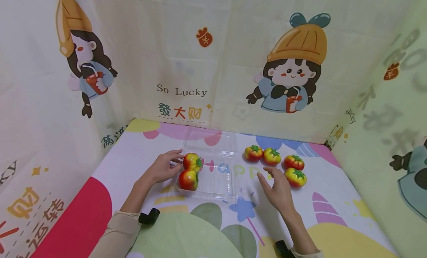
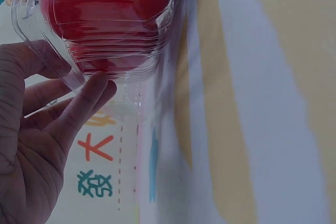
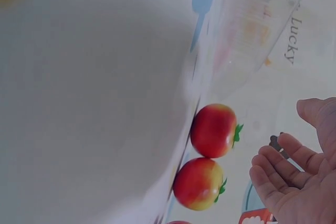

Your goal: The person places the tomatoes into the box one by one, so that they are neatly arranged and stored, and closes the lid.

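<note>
Clear plastic box point(image 1: 213, 184) sits approx. mid-surface point(image 1: 186, 235), lid point(image 1: 210, 143) folded back on the far side. Inside, along its L side, 2 red/yel. fruits w/ green tops: near one point(image 1: 188, 180) touching far one point(image 1: 192, 162). L grip point(image 1: 163, 165) pinches box's L rim, thumb one side, fingers the other. R grip point(image 1: 278, 191) holds nothing, fingers loosely spread, betw. box & outer pair. 4 more fruits lie R of box, incl. back pair point(image 1: 252, 153), touching each other, & outer pair point(image 1: 295, 177), also touching, further R. Printed cloth point(image 1: 233, 13) hangs behind.
</note>
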The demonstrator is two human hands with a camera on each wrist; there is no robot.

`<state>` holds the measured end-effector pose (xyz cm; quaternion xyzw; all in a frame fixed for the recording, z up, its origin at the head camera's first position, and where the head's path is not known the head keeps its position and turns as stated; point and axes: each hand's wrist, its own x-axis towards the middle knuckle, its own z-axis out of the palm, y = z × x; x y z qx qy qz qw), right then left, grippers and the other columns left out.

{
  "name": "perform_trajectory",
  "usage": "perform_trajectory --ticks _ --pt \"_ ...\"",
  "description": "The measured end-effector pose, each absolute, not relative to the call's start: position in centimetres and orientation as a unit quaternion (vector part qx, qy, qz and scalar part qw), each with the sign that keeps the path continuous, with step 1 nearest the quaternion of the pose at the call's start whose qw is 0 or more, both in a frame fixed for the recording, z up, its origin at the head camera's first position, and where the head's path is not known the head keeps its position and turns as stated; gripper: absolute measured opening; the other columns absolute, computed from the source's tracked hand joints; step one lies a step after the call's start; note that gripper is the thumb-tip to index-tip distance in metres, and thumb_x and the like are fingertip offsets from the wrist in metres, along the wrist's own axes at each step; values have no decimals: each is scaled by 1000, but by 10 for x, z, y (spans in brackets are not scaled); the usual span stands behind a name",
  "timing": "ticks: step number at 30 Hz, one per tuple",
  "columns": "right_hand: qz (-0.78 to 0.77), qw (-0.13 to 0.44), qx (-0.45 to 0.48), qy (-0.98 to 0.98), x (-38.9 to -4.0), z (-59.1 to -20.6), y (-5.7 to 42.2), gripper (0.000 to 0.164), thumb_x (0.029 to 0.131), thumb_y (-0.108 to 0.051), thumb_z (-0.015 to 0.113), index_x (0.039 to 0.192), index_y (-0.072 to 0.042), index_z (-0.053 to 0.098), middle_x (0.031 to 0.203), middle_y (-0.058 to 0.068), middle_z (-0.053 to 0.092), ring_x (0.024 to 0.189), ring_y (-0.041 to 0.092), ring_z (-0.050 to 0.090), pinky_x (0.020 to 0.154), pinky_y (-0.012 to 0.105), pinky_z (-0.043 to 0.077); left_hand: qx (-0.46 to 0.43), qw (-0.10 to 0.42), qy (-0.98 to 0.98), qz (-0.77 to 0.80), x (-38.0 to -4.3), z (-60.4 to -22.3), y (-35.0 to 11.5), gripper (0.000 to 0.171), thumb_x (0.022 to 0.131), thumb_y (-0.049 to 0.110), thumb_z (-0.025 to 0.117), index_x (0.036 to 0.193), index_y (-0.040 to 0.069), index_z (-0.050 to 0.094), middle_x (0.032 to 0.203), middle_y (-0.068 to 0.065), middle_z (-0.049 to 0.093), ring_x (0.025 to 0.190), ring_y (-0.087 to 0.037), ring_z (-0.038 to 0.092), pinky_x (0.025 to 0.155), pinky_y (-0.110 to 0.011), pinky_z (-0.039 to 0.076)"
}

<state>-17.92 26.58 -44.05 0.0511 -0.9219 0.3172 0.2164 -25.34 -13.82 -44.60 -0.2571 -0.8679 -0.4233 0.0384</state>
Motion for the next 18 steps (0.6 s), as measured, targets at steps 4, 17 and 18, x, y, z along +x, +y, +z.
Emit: perform_trajectory --ticks 4,17,18 --pt "315 202 36 -927 -179 -438 270 38 95 -20 73 124 2 65 120 23 67 110 43 61 97 58 53 -261 40 -864 -428 -254 -447 -138 37 92 1 66 128 -7 67 145 -29 53 104 -34 73 85 -42 62" --pt "310 202 6 -929 -181 -435 284 40 94 -17 73 125 6 62 122 26 65 114 44 61 98 59 53 -264 43 -864 -427 -255 -447 -139 37 92 2 67 127 -7 67 145 -29 54 103 -33 73 85 -42 62" --pt "310 205 5 -929 -182 -434 285 40 94 -17 73 124 7 62 122 26 65 114 44 61 98 59 54 -264 43 -864 -427 -255 -447 -139 37 92 2 67 127 -7 67 145 -29 54 103 -33 73 85 -42 62"
